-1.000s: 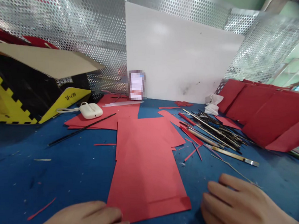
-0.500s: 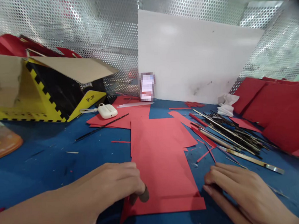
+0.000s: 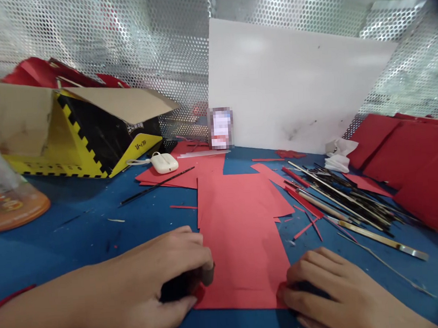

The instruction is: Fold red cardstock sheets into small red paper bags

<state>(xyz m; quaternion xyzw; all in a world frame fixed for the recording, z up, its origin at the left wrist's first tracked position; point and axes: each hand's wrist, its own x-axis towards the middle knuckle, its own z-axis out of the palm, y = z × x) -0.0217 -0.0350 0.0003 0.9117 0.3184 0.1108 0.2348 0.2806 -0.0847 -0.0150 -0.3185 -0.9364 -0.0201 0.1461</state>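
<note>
Looking down at the blue table [image 3: 79,242], we have both hands at the near edge of a red paper sheet [image 3: 241,232], which lies flat in the middle of the table and runs away from us. Our left hand [image 3: 152,287] is curled at the sheet's near left corner, with the thumb and bent fingers closed on the paper there and a little red showing under the thumb. Our right hand [image 3: 331,295] sits at the near right corner with the fingers bent and the tips touching the paper; we cannot tell whether they pinch the corner or only press on it.

Just to the right of the sheet lies a loose heap of thin sticks [image 3: 336,196], and a flat metal strip [image 3: 387,240] lies at its near side. Beyond those, a stack of red sheets [image 3: 420,171] leans at the right edge. Behind the sheet, a white board [image 3: 292,85] stands against the perforated metal wall [image 3: 122,41]. To the left we see a small white case [image 3: 165,163], a yellow-and-black cardboard box [image 3: 84,137] and an orange lid [image 3: 14,211].
</note>
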